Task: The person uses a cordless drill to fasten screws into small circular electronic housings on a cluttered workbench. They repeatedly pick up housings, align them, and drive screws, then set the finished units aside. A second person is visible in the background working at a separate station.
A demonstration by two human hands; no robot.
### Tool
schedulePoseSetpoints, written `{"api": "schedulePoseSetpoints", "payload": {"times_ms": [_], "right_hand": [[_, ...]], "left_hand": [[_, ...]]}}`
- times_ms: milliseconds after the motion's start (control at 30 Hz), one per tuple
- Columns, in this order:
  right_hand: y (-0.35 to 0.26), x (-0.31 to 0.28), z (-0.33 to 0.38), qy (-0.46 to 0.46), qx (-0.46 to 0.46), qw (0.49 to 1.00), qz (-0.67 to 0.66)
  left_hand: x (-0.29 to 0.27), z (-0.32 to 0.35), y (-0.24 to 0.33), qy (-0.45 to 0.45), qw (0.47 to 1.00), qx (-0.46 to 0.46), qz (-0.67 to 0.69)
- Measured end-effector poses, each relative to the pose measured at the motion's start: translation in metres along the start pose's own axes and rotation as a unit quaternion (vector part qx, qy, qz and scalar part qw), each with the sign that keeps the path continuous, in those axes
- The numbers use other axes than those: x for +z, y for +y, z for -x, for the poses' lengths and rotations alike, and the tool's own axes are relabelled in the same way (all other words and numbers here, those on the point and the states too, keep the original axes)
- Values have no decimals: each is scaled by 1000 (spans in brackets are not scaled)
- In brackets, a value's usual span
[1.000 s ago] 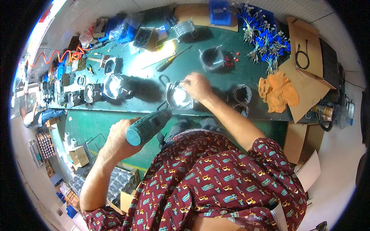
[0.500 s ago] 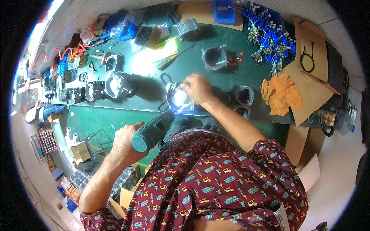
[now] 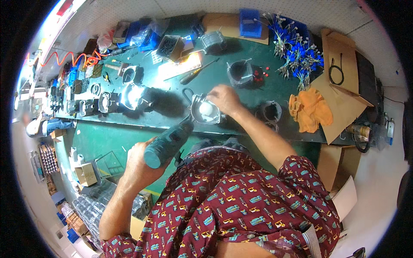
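My left hand [image 3: 140, 161] is closed around the grip of a teal and black power drill [image 3: 165, 146]. The drill slants up and to the right, its tip at the left rim of a round metal lamp housing [image 3: 200, 117]. Inside that housing a pale round dome shows, and a dark loop sticks out at its upper left. My right hand [image 3: 224, 99] grips the housing's upper right rim with bent fingers; the fingertips are partly hidden. The housing rests near the front edge of the green bench.
Left along the bench stand several similar housings [image 3: 107, 102]. A screwdriver [image 3: 198, 72] lies behind, beside a clear round housing [image 3: 240, 73] and small red parts [image 3: 259, 77]. Orange gloves [image 3: 310, 111], blue-capped wires [image 3: 299, 53] and open cardboard [image 3: 344, 94] are at right.
The drill tip has gone from the housing's front edge to its left side, and the bright glow there is gone. My right hand stays on the rim. The whole view has shifted slightly.
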State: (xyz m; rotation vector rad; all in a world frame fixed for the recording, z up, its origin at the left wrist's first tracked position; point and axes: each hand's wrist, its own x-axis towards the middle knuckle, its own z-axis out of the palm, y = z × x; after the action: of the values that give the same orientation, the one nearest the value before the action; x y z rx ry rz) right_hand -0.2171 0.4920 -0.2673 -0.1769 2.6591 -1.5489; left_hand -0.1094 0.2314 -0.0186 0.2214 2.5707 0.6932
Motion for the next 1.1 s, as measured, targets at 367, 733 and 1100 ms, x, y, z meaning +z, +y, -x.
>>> {"api": "schedulePoseSetpoints", "payload": {"times_ms": [367, 733, 1100], "right_hand": [[-13, -66, 28, -52, 240, 824, -511], [-28, -59, 48, -60, 230, 757, -609], [-45, -28, 37, -63, 221, 771, -594]], "left_hand": [[48, 18, -66, 77, 952, -36, 296], [49, 11, -71, 64, 939, 9, 337], [26, 22, -77, 57, 944, -49, 320]]}}
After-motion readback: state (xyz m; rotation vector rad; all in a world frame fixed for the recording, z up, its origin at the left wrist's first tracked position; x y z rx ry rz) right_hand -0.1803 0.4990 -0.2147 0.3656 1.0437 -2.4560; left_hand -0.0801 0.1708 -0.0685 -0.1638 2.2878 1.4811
